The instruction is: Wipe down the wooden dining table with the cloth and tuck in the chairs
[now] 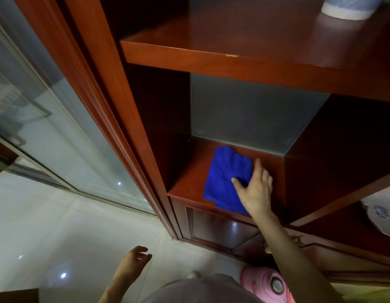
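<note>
A folded blue cloth (224, 178) lies on a low shelf (189, 186) of a reddish wooden cabinet. My right hand (254, 189) reaches into that shelf and rests on the cloth's right edge, thumb on the fabric and fingers spread along its side; no firm grip shows. My left hand (135, 260) hangs loosely over the floor at lower left, holding nothing. The dining table and chairs are out of view.
An upper shelf (211, 60) juts out above the cloth's compartment, with a white-and-blue vase (349, 7) on it. A patterned plate (382, 213) sits in a compartment to the right. A glass sliding door (47, 119) stands left over a glossy tiled floor (58, 237).
</note>
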